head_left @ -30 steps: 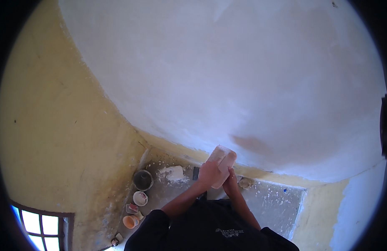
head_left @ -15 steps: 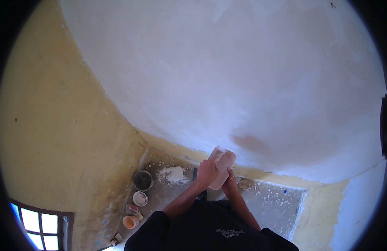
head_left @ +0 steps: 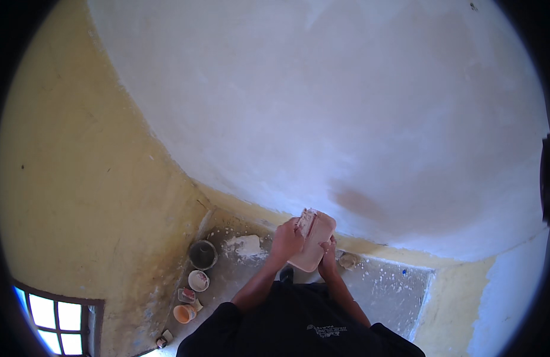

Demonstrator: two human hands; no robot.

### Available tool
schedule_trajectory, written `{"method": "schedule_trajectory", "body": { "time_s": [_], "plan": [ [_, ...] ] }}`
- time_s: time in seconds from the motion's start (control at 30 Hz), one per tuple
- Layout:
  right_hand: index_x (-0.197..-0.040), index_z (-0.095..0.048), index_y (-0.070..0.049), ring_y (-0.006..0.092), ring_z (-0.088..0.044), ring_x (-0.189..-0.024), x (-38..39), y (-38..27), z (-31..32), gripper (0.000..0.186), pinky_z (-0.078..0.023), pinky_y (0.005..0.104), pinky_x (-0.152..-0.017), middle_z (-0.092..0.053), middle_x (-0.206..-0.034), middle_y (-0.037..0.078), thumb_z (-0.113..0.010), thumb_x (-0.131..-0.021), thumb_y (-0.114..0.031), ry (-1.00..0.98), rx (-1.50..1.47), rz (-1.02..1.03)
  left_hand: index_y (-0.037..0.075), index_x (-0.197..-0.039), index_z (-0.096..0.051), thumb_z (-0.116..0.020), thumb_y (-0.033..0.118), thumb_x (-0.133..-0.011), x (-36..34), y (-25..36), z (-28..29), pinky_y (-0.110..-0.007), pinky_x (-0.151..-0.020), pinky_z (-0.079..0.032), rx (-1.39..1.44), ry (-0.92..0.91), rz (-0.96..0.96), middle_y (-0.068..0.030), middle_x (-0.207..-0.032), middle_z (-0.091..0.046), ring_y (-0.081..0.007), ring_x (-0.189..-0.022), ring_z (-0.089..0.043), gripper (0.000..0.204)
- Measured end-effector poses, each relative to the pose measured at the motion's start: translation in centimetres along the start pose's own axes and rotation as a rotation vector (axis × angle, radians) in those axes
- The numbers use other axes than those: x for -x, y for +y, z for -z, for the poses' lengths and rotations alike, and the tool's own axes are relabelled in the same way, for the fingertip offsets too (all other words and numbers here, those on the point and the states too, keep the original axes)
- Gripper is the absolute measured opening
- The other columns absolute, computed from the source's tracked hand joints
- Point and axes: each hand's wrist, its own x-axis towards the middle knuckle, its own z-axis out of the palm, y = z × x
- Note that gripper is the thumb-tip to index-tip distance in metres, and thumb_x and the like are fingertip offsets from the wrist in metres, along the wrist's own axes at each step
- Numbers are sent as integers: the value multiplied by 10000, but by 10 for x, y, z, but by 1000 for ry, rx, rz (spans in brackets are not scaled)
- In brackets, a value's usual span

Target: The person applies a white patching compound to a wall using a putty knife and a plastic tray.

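In front of my body my right hand (head_left: 328, 254) grips the lower right edge of a pale pink rectangular tray (head_left: 314, 251) with rounded corners. My left hand (head_left: 287, 239) is closed at the tray's left side, on what looks like a flat scraper (head_left: 306, 220) smeared with white putty. The scraper lies against the tray's upper left part, and its handle is hidden by my fingers. Beyond the tray rises a wall (head_left: 346, 119) coated in white, with a darker damp-looking patch low down.
Along the yellow left wall (head_left: 85, 166) stand a dark bucket (head_left: 203, 255), a white tub (head_left: 198, 281) and an orange bucket (head_left: 184, 313). White powder (head_left: 246, 245) lies spilled on the grey floor (head_left: 385, 291). A small lump (head_left: 348, 260) sits by the wall's foot; a window (head_left: 58, 318) is lower left.
My left hand has shifted slightly up and left, together with the scraper. The tray has tilted a little, showing more of its face. My right hand stays on its edge.
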Motion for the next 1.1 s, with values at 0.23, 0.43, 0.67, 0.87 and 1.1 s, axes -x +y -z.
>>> {"method": "schedule_trajectory", "body": {
  "time_s": [0.23, 0.43, 0.67, 0.87, 1.1],
  "plan": [
    [-1437, -236, -90, 273, -536, -1162, -11, 4, 3, 528, -476, 435, -988, -488, -1287, 132, -482, -999, -251, 15, -9, 20, -78, -1163, -565, -616, 25, -877, -3, -54, 4, -307, -727, -544, 443, -83, 136, -130, -973, -694, -169, -834, -674, 308],
    [-1355, -408, -83, 240, -543, -1171, -3, -2, 9, 435, -457, 423, -1009, -532, -1283, 85, -461, -1018, -353, -96, -236, -10, -46, -1239, -524, -585, -9, -916, 5, -53, 25, -287, -774, -558, 1004, -288, 499, -82, -1030, -664, -150, -920, -660, 331],
    [-1369, -414, -65, 228, -533, -1190, -5, 6, 20, 484, -426, 389, -1030, -544, -1282, 88, -424, -1026, -406, -28, -176, 29, -8, -1279, -525, -584, 54, -936, -12, -64, 56, -315, -874, -537, 1335, -256, 331, -72, -1128, -645, -139, -1013, -631, 354],
    [-1409, -371, -60, 225, -522, -1217, 5, -5, 15, 548, -419, 383, -1040, -520, -1327, 99, -361, -1033, -458, -168, -78, 73, -59, -1283, -528, -489, 44, -988, -86, 39, 123, -293, -831, -504, 393, 664, -214, -164, -1110, -676, -210, -1012, -666, 315],
    [-1427, -356, -65, 239, -521, -1228, 9, -3, 9, 557, -422, 387, -1042, -508, -1349, 105, -346, -1035, -461, -135, -108, 19, -46, -1447, -323, -522, -106, -770, -188, 57, 45, -434, -972, -493, -292, 885, -456, -341, -1443, -347, -460, -1311, -415, 708]
  ]
}}
